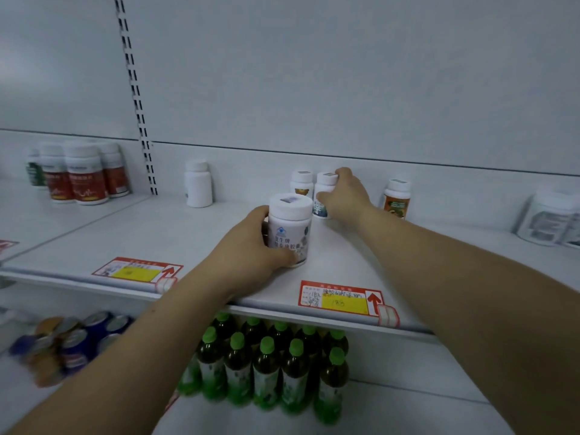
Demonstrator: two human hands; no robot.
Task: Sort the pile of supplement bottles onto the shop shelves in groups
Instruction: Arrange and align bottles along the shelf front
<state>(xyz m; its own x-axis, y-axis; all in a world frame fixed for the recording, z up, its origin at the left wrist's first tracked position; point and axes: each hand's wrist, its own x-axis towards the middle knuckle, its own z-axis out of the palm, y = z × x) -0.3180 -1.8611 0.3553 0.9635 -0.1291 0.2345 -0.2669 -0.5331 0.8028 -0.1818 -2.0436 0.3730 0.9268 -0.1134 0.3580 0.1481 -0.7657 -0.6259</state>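
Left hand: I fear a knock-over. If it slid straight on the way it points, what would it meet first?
Probably the far bottle that the right hand grips, just behind the near bottle that the left hand holds; the depth is unclear.

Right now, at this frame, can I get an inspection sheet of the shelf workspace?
Surface: white shelf, with red-and-yellow price tags on its front edge.
Job's things: front bottle upright near the edge; rear bottle upright beside an orange-label bottle; second orange-label bottle further right; plain white bottle alone; red-label bottles grouped in the left bay.
Clutter: blurred wrapped pack at far right.
Grippers: left hand grips the front bottle; right hand grips the rear bottle at its cap.
Cables: nothing seen.
Surroundings: slotted upright; green-capped drink bottles and cans on the shelf below.
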